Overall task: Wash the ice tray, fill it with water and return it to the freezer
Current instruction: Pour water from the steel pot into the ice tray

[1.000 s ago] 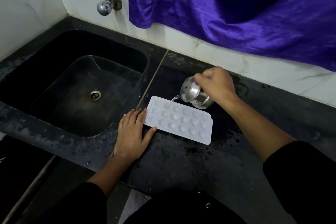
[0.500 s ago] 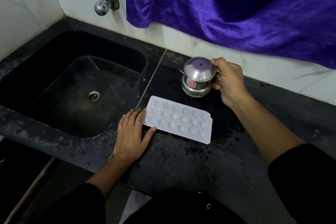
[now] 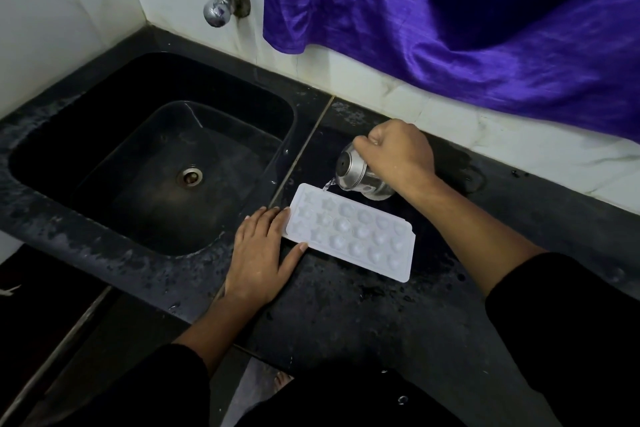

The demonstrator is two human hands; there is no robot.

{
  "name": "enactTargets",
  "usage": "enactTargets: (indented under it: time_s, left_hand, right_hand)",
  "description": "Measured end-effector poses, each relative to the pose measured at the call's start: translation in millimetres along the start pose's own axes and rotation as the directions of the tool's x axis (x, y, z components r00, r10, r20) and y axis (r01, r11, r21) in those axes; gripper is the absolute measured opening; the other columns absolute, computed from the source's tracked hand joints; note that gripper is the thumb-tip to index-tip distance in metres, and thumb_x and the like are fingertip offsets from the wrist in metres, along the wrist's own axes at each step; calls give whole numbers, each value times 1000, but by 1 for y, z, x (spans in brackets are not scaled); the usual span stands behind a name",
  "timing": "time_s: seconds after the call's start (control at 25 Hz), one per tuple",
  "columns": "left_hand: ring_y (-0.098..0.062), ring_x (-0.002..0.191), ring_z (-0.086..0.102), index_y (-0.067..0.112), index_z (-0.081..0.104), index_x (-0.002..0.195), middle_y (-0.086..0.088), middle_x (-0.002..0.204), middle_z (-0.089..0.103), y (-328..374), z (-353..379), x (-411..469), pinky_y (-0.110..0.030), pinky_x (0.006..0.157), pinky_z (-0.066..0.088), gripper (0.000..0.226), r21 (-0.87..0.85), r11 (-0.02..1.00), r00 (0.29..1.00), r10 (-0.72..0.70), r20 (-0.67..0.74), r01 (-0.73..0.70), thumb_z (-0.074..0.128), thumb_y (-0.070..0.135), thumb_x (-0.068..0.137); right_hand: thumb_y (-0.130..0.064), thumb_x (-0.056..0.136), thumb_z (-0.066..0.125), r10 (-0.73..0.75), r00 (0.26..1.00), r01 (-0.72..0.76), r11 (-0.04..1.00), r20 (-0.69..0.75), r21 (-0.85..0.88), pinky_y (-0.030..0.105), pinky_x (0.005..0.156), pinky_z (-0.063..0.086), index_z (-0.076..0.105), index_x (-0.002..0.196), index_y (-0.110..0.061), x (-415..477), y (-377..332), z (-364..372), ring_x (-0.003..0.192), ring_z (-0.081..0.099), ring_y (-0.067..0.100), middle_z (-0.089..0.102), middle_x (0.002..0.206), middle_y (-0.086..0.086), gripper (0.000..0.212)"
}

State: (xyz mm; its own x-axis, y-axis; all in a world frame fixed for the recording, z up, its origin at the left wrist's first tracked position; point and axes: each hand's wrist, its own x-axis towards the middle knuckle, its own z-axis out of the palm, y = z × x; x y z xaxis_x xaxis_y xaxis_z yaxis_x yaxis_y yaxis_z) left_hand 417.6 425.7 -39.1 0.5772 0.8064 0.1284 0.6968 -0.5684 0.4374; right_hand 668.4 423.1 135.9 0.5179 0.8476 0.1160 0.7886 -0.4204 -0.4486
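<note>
Filling now, by the look of it. Keep the small polished steel pot [image 3: 362, 175] tipped only slightly, to land the thin stream of water [image 3: 329, 184] inside a cell and not on the rim. Move along the rows slowly. Stop each cell short of the brim, most likely sparing spills on the walk to the freezer. Hold the white plastic ice tray with round and star-shaped cells [image 3: 353, 236] level and pinned throughout. Cannot tell how many cells already hold water.

Lies flat on the black speckled stone desk [image 3: 346, 315], just right of the black sink [image 3: 221, 87], long side running off to the right. Braced at its left short end by the left hand [image 3: 259, 253]: palm down on the desk, fingers straight and relaxed, fingertips touching the tray's edge, thumb against its near corner, gripping nothing. Beyond the tray's far left corner, the right hand [image 3: 398, 156], curled round the pot from above, holding it tilted just over that corner. Hands near each other, with the tray's left end between them.
</note>
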Motion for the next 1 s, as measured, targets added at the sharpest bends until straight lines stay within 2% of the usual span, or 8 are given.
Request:
enactTargets:
  time_s: [0.12, 0.24, 0.4, 0.52, 0.6, 0.8, 0.92, 1.0]
  left_hand:
    - [-25, 154, 32, 18, 42, 157, -3, 159, 46, 0, 0, 0, -49, 128, 23, 73, 4, 1000, 1000, -7, 7, 7, 38, 67, 102]
    - [-25, 154, 31, 18, 42, 157, -3, 160, 45, 1, 0, 0, -49, 128, 22, 73, 1, 1000, 1000, -7, 8, 7, 39, 67, 102]
    - [-25, 154, 31, 18, 42, 156, -2, 160, 45, 0, 0, 1, -50, 127, 23, 73, -2, 1000, 1000, -7, 5, 7, 38, 67, 102]
    - [-25, 154, 32, 18, 43, 156, -2, 159, 46, 1, 0, 1, -51, 127, 24, 73, -4, 1000, 1000, -4, 3, 4, 38, 67, 102]
    - [-26, 153, 33, 18, 43, 155, -3, 159, 46, 1, -1, 1, -51, 127, 25, 73, -12, 1000, 1000, -1, -3, 1, 39, 66, 102]
    - [-26, 153, 34, 17, 43, 155, -3, 158, 47, 2, -1, 0, -52, 126, 26, 72, -10, 1000, 1000, -2, -6, 2, 41, 65, 101]
    - [-26, 152, 34, 18, 44, 155, -3, 158, 47, 2, -1, 0, -52, 126, 26, 72, -10, 1000, 1000, -3, -9, 3, 41, 66, 101]
    - [-26, 152, 34, 18, 44, 155, -3, 158, 47, 1, -1, 0, -51, 126, 26, 72, -10, 1000, 1000, -2, -8, 2, 41, 66, 101]
  right_hand:
    - [-34, 88, 63, 23, 1000, -23, 999, 3, 36, 30, 50, 36, 57, 57, -7, 4, 5, -3, 49, 47, 18, 50, 50, 7, 42]
    - [-31, 87, 66, 123, 991, -130, 948, 44, 291, 32, 55, 37, 53, 54, -11, 5, 20, -11, 49, 41, 16, 44, 49, 2, 41]
    - [-23, 91, 69, 297, 946, -300, 643, 131, 704, 25, 48, 29, 54, 55, -20, -4, 36, -24, 46, 38, 8, 44, 49, -7, 39]
    - [-20, 94, 65, 347, 921, -318, 404, 178, 857, 25, 46, 23, 59, 63, -21, -10, 41, -30, 46, 33, 8, 44, 51, -8, 32]
    - [-19, 95, 64, 345, 923, -296, 359, 169, 885, 24, 45, 22, 57, 63, -20, -11, 39, -32, 44, 32, 7, 43, 49, -9, 32]
    - [-22, 89, 71, 195, 979, -183, 703, 61, 687, 24, 50, 34, 57, 55, -16, -9, 27, -24, 47, 39, 11, 44, 51, -2, 37]
    - [-27, 86, 70, 18, 999, -33, 928, 45, 371, 28, 52, 34, 45, 46, -16, -10, 15, -14, 46, 37, 12, 38, 44, -6, 48]
    - [-29, 88, 67, -73, 997, 66, 984, 36, 165, 28, 48, 31, 44, 48, -15, -13, 4, -7, 44, 36, 13, 38, 44, -3, 49]
